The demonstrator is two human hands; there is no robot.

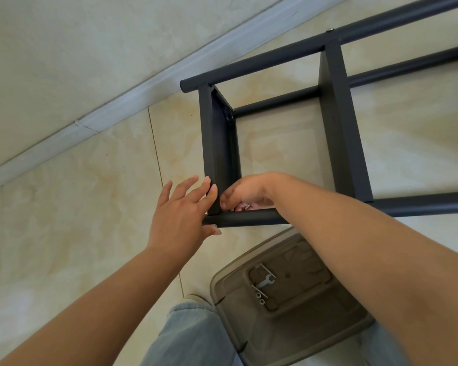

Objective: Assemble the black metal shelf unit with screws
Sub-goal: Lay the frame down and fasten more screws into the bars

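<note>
Denim (185,336) filled the bottom centre of the frame, a trouser leg beside a brown plastic stool (296,339) whose seat held a small spanner (265,281), a couple of long bolts (259,291) and two washers (259,298). Just above these, at middle height, the left hand (181,217) rested against the near corner of the black shelf frame (336,128), fingers (193,191) spread and straight on the flat upright panel (217,154) while the thumb hooked under the end of the near tube (249,218). The right hand (245,192) reached inside that same corner with fingers curled, apparently pinching something small; a pale glint showed there, but whether it was a screw or nut could not be told. The step in hand looked like fitting a fastener where panel meets tube. The next move would likely call for keeping the hole lined up with the left hand and starting the thread squarely before fetching the spanner. Farther up, the frame lay on the tiled floor (90,207), stretching to the upper right, with a screw head (329,29) on the far tube (275,56) near the skirting board (117,109).
</note>
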